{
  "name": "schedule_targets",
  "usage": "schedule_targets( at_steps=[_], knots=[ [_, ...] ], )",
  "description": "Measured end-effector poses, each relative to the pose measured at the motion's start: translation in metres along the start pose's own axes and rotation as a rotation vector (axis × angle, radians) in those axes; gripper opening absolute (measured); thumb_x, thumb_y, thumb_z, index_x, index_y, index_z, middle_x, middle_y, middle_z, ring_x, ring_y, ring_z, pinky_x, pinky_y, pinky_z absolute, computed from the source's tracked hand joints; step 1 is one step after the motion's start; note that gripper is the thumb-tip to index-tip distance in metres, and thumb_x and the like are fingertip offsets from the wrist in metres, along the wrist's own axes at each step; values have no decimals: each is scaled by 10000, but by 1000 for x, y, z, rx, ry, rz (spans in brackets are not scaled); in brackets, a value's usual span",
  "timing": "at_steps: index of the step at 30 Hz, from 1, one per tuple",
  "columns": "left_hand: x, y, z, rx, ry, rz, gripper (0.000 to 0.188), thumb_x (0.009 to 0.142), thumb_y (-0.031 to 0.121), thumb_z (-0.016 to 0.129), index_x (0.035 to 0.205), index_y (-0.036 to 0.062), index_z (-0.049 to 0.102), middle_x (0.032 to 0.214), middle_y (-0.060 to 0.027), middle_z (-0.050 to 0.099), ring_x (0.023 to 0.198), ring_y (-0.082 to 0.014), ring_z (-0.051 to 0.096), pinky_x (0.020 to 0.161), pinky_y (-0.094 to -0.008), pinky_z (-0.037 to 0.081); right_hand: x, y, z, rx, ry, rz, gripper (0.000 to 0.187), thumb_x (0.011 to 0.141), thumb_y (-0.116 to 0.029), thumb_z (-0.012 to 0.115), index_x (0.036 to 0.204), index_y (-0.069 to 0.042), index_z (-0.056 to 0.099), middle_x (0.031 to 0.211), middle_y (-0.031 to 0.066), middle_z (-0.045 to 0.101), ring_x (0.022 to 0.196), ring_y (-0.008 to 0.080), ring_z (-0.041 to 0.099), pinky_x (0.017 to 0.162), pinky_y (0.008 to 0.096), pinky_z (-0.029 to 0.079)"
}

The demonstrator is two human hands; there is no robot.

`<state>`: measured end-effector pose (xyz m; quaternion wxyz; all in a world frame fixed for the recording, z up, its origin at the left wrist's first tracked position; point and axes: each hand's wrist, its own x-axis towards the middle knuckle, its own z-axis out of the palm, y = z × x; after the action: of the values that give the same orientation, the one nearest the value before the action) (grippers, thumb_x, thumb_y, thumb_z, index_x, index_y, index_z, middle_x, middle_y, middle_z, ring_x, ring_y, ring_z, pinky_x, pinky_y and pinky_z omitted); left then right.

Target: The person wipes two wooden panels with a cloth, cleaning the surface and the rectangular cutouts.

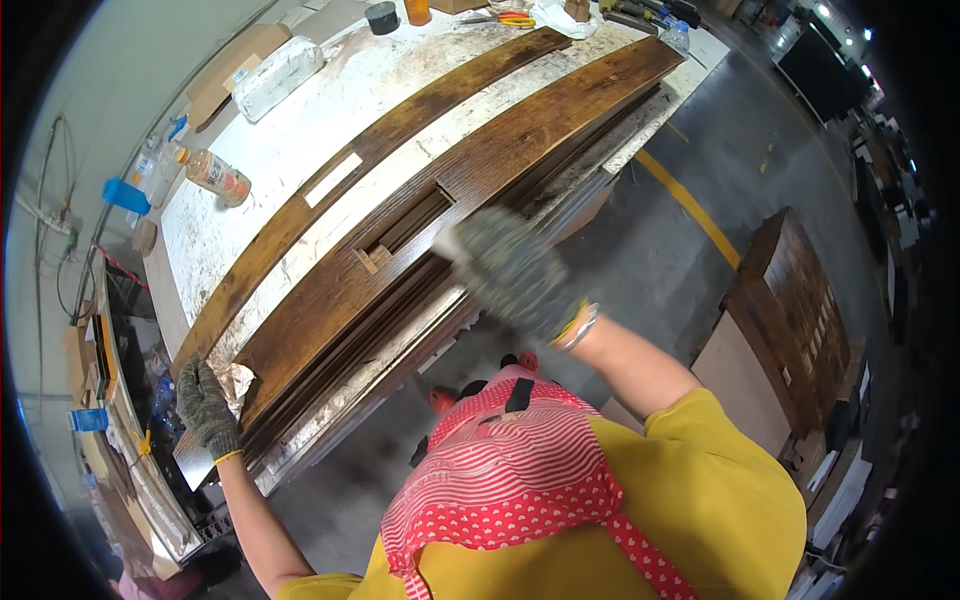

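Note:
A narrow brown wooden strip [400, 112] with a rectangular cutout lies on the white, stained table [300, 130]. My left hand [207, 408], in a camouflage-patterned glove, is closed at its near left end, beside a crumpled piece of paper [235, 385]. Closer to me, a wider dark wooden board [530, 125] with a rectangular opening rests on a stack of similar boards. Over its near edge, right of the opening, is my gloved right hand [515, 275], blurred by motion. A pale bit shows at its fingers, too smeared to name.
On the table's left stand a drink bottle [215, 177] and a white wrapped block [278, 78]. A black round container [381, 18] and orange-handled pliers [515, 18] sit at the far side. Dark wooden panels [785, 320] stand on the floor to the right, near a yellow line [690, 205].

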<state>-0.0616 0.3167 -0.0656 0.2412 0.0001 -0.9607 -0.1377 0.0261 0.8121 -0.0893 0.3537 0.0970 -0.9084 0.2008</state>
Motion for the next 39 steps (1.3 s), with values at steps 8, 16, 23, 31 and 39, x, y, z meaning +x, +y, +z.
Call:
schedule_targets(
  at_steps=[8, 16, 23, 31, 39],
  knots=[
    [7, -29, -27, -306, -147, -37, 253, 970, 168, 642, 1114, -29, 708, 1099, -182, 718, 1000, -291, 669, 916, -368, 504, 26, -2, -25, 137, 125, 166, 290, 852, -119, 754, 1118, -29, 684, 1043, 153, 673, 964, 293, 653, 852, 395, 545],
    [12, -126, -88, 31, -317, 215, 177, 943, 133, 663, 1037, -8, 714, 1004, -182, 717, 916, -322, 678, 833, -407, 525, -6, -97, 32, -39, 30, 79, 318, 875, -149, 727, 1162, -24, 674, 1073, 147, 671, 1012, 321, 652, 892, 417, 552],
    [-6, -138, -79, 82, -287, 265, 187, 972, 161, 615, 1041, 13, 707, 1030, -191, 706, 923, -351, 669, 825, -429, 524, 7, -176, 44, -8, 145, -206, 311, 884, -170, 740, 1163, -43, 682, 1099, 136, 685, 1060, 296, 660, 956, 397, 547],
    [-10, -145, -75, 136, -206, 277, 250, 991, 215, 590, 1095, 22, 712, 1056, -181, 704, 948, -363, 665, 858, -438, 523, 8, -161, 51, 8, 234, -100, 295, 847, -160, 690, 1099, -17, 632, 1008, 171, 648, 933, 344, 633, 871, 446, 545],
    [-9, -149, -71, 198, -205, 273, 258, 995, 246, 591, 1071, 32, 714, 1060, -177, 701, 945, -357, 667, 857, -430, 522, 9, -146, 36, 136, 62, 20, 312, 858, -105, 719, 1155, -29, 660, 1046, 138, 657, 971, 289, 642, 868, 403, 528]
  ],
)
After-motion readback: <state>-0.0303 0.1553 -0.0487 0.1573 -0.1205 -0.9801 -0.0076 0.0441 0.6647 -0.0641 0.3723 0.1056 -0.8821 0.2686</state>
